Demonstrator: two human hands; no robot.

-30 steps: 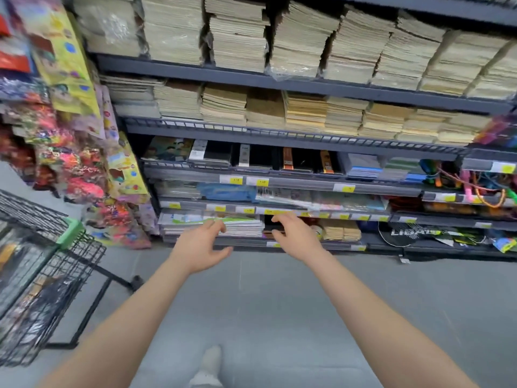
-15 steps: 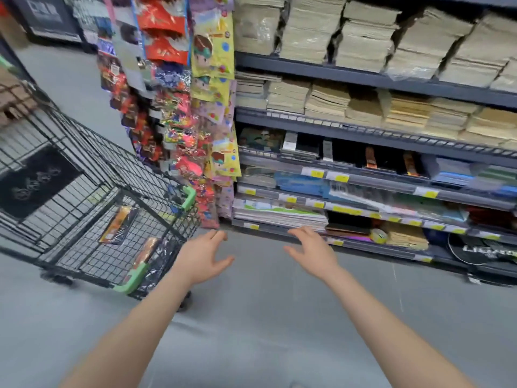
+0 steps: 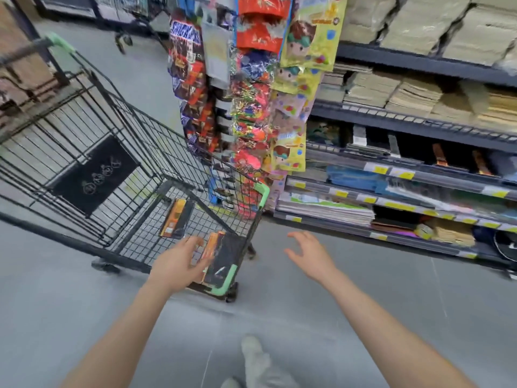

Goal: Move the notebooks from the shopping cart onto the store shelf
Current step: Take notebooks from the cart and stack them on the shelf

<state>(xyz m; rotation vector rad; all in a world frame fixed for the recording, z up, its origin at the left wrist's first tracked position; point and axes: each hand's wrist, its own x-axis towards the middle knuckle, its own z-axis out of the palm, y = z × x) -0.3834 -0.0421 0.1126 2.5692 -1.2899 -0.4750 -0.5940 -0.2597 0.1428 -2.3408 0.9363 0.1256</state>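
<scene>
Store aisle, grey floor [image 3: 293,312], cart [image 3: 92,130] beside the shelf [image 3: 414,130].

Left hand [image 3: 179,266] reaches over the cart's near corner, fingers loosely spread and holding nothing, just beside a black-and-orange notebook [image 3: 221,256] lying in the basket; a second notebook [image 3: 176,218] lies farther in. Right hand [image 3: 310,256] hangs open and empty over the floor. Hanging snack packets [image 3: 246,113] sit between cart and shelf, which is stacked with paper pads.
</scene>
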